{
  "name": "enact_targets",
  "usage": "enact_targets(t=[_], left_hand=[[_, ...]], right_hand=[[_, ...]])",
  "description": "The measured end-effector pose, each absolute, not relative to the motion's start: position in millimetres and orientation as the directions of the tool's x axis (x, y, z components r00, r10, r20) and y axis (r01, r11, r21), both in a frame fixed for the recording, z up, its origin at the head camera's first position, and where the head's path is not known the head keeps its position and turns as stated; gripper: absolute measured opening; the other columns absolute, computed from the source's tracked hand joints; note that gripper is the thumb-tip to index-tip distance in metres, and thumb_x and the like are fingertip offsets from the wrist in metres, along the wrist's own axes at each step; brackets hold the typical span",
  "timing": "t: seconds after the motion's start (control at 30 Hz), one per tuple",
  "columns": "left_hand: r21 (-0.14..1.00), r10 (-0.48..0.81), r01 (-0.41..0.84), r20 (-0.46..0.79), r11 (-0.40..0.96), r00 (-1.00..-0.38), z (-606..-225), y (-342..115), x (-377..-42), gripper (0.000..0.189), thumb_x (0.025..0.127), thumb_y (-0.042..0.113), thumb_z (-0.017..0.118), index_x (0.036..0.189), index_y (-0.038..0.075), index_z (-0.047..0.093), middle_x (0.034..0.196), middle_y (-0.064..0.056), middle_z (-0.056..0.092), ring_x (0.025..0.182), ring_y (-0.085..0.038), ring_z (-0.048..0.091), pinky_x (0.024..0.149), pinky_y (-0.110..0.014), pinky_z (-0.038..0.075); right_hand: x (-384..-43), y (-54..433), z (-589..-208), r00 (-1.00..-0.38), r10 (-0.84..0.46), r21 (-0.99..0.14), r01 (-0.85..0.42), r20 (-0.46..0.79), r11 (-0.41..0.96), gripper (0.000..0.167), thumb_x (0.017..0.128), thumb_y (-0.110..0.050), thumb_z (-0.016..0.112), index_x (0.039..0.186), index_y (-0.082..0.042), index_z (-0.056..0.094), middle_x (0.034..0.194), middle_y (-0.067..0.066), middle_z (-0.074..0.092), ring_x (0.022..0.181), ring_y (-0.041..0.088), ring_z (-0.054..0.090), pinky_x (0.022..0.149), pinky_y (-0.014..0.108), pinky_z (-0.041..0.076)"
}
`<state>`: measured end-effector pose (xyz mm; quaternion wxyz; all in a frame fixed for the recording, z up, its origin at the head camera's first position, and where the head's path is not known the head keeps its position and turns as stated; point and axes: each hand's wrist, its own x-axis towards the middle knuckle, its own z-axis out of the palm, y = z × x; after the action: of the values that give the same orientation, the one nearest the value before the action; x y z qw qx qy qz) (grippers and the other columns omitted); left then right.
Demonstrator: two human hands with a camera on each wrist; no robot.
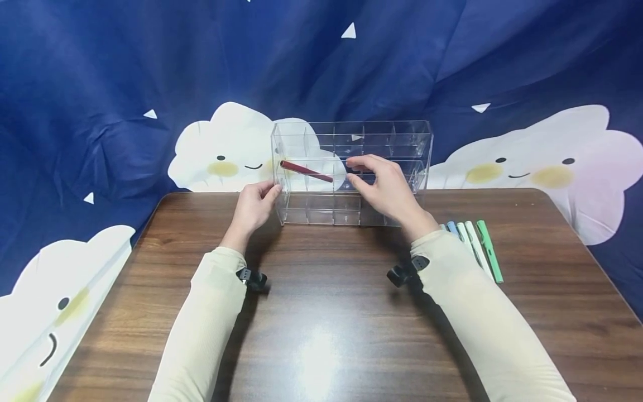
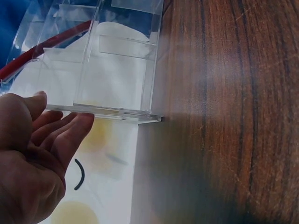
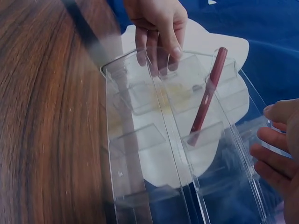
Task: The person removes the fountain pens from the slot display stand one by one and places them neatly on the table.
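Note:
A clear plastic organizer (image 1: 346, 219) with several compartments stands upright at the back of the table. One red pen (image 1: 306, 171) leans at a slant in its left part; the right wrist view shows the same pen (image 3: 209, 95) lying across a compartment. My left hand (image 1: 253, 209) pinches the organizer's left side, with the thumb and fingers (image 2: 77, 126) at its edge in the left wrist view. In front of the organizer's middle, right of the pen, my right hand (image 1: 384, 187) has its thumb and fingers apart and nothing between them.
Several pens lie side by side on the wooden table (image 1: 301, 296) to the right, among them a green pen (image 1: 489, 251) and a white pen (image 1: 479, 248); my right forearm partly covers them. Behind the table hangs a blue curtain (image 1: 351, 67) with cloud prints.

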<state>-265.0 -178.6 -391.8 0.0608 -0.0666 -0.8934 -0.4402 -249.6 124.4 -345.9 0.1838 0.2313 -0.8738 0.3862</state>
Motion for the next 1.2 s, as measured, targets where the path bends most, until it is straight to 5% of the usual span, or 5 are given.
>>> enact_targets(t=[0.43,0.97,1.2], left_hand=[[0.772,0.061,0.16,0.155,0.615,-0.986,-391,-182,-265,0.036,0.113,0.022,0.059,0.135,-0.003,0.071,0.123,-0.023,0.078,0.109,-0.035,0.073,0.1,-0.051,0.059],[0.768,0.058,0.162,0.161,0.619,-0.985,-392,-180,-264,0.035,0.112,0.021,0.06,0.135,-0.003,0.072,0.119,-0.023,0.079,0.104,-0.034,0.071,0.099,-0.051,0.058],[0.774,0.07,0.166,0.156,0.611,-0.985,-392,-180,-266,0.036,0.113,0.023,0.059,0.136,-0.002,0.071,0.122,-0.023,0.079,0.106,-0.035,0.073,0.101,-0.051,0.058]], right_hand=[[-259,87,-337,-0.839,-0.313,-0.583,-0.537,0.446,0.609,0.035,0.101,-0.015,0.075,0.134,-0.002,0.073,0.129,0.015,0.077,0.119,0.033,0.071,0.102,0.049,0.054],[-276,53,-329,-0.9,-0.341,-0.616,-0.435,0.272,0.656,0.039,0.105,-0.025,0.072,0.141,-0.01,0.07,0.141,0.011,0.074,0.13,0.033,0.068,0.117,0.053,0.043],[-284,39,-330,-0.904,-0.346,-0.57,-0.428,0.253,0.701,0.04,0.104,-0.029,0.075,0.14,-0.011,0.072,0.142,0.009,0.074,0.127,0.029,0.071,0.111,0.048,0.053]])
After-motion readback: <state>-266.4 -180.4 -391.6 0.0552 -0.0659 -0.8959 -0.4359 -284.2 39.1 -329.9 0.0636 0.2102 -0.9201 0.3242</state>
